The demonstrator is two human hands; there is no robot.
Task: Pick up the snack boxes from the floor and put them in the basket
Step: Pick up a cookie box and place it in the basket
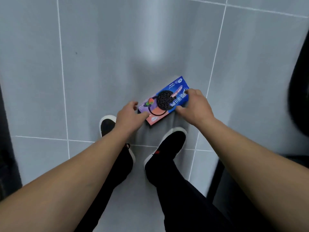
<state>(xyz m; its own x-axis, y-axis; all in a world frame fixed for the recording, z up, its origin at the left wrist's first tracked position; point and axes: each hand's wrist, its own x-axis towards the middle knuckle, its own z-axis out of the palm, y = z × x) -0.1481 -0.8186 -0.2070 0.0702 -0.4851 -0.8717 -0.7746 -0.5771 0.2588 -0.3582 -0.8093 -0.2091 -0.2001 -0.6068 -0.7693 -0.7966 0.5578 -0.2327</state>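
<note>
A flat snack box point(164, 99), blue and pink with a dark cookie printed on it, lies just in front of my feet over the grey tiled floor. My right hand point(194, 107) grips its blue end, thumb at the near edge and fingers curled over the far side. At the pink end, my left hand point(128, 115) holds the box with its thumb on the face and fingers around the end. No basket shows in this view.
My two black shoes point(168, 144) stand on the floor point(92, 64) right below the box. A dark rounded object point(299, 84) sits at the right edge, and a dark vertical edge point(6, 148) runs along the left.
</note>
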